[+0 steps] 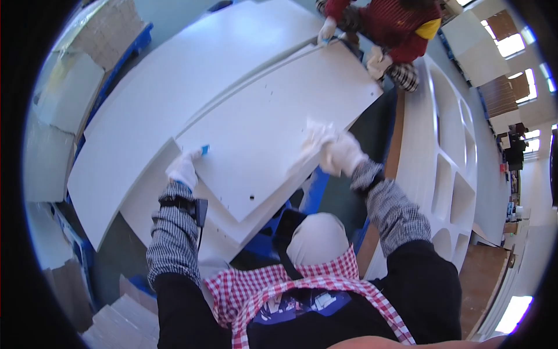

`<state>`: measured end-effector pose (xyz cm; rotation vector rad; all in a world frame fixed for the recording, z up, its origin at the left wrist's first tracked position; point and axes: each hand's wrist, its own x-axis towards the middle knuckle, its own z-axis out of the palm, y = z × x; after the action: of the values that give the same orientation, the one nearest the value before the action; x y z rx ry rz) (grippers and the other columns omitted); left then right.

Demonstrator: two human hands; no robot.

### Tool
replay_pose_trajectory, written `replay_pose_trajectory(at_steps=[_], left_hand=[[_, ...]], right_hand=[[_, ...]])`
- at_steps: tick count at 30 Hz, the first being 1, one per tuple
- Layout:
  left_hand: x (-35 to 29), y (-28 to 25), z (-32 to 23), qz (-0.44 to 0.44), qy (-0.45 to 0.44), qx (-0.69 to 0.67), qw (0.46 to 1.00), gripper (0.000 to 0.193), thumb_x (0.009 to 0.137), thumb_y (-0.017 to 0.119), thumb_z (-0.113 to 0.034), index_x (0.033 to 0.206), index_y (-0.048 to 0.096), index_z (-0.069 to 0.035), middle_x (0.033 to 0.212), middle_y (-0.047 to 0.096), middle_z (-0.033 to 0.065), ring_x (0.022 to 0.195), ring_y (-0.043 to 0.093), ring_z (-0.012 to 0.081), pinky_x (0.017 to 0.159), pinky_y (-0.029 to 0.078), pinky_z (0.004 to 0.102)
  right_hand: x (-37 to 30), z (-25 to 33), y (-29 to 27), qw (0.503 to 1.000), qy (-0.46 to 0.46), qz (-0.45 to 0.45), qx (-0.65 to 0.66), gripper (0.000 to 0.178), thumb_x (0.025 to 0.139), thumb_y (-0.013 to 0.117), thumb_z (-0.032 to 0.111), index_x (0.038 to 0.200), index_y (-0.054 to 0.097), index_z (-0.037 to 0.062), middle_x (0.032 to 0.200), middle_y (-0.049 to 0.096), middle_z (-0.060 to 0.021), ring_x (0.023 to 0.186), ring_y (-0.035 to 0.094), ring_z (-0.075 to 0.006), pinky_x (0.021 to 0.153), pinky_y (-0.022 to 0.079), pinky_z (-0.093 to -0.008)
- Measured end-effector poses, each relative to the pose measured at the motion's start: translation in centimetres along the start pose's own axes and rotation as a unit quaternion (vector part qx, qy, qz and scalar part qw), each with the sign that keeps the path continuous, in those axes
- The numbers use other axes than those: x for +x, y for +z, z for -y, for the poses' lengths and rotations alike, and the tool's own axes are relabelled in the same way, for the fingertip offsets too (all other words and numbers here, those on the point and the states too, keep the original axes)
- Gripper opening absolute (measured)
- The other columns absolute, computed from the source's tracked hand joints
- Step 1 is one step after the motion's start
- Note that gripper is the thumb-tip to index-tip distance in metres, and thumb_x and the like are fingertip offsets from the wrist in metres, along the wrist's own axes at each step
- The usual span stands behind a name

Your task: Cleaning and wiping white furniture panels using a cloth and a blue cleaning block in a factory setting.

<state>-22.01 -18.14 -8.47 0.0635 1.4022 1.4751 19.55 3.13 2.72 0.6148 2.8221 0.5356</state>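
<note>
A large white panel (261,116) lies on top of other white panels in front of me, with a dark round hole near its close corner. My left hand (183,170), in a white glove, rests at the panel's left edge. Its fingers are closed, and a small blue piece (205,149) sticks out from them; its kind is unclear. My right hand (342,154), also gloved, is closed on a white cloth (317,136) pressed at the panel's right side. The cloth is smeared by motion.
Across the panel a co-worker in a dark red top (392,26) has gloved hands at its far end. A curved white shelf frame (447,122) stands to the right. Wrapped stacks (72,87) sit on blue pallets at left; a wide white panel (174,64) lies beyond.
</note>
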Motion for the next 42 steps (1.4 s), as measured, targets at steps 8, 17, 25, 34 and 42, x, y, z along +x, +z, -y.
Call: replay_pose_trajectory(at_steps=[8,17,25,34,42], left_hand=[[-3.9,0.5,-0.2,-0.062,-0.048,-0.024,0.997,0.023,0.094,0.066,-0.018,0.114,0.065,-0.006,0.104,0.07,0.005,0.084,0.066,0.019,0.084,0.057,0.0386],[-5.3,2.1,2.4,-0.091,0.002,-0.318,0.944,0.022,0.096,0.064,-0.019,0.113,0.064,-0.005,0.11,0.07,0.0112,0.099,0.068,0.0284,0.095,0.055,0.0513],[-5.5,5.1,1.0,-0.025,-0.023,-0.29,0.956,0.026,0.099,0.06,-0.017,0.118,0.055,0.0,0.106,0.067,0.0182,0.095,0.069,0.0322,0.093,0.058,0.0526],[-5.9,3.0,0.8,-0.05,-0.024,-0.283,0.957,0.025,0.1,0.06,-0.021,0.117,0.057,-0.002,0.105,0.068,0.0179,0.092,0.07,0.0316,0.091,0.057,0.0529],[-6.4,0.7,1.5,-0.079,-0.022,-0.337,0.938,0.024,0.099,0.06,-0.022,0.114,0.06,-0.002,0.104,0.069,0.0158,0.093,0.068,0.0313,0.092,0.056,0.0543]], right_hand=[[9.7,-3.5,5.3,0.916,0.357,-0.032,0.18,0.046,0.094,0.051,0.046,0.13,0.061,0.0189,0.14,0.054,-0.0205,0.127,0.054,-0.0377,0.105,0.043,-0.0487],[14.2,12.9,-1.8,0.957,-0.105,-0.095,0.252,0.062,0.087,0.061,0.041,0.146,0.048,0.0264,0.155,0.04,-0.0132,0.149,0.025,-0.036,0.122,0.014,-0.059],[11.2,-11.1,7.2,0.969,0.2,-0.093,-0.115,0.055,0.097,0.053,0.045,0.144,0.047,0.0175,0.134,0.058,-0.014,0.129,0.051,-0.0324,0.113,0.034,-0.0418],[27.8,4.3,0.4,0.982,0.156,-0.07,0.085,0.053,0.097,0.04,0.042,0.145,0.046,0.0188,0.148,0.048,-0.0113,0.145,0.033,-0.0264,0.118,0.023,-0.0501],[14.5,16.0,-4.6,0.908,-0.158,-0.126,0.367,0.05,0.076,0.067,0.015,0.125,0.067,0.0228,0.143,0.054,-0.0077,0.136,0.045,-0.0303,0.118,0.03,-0.0512]])
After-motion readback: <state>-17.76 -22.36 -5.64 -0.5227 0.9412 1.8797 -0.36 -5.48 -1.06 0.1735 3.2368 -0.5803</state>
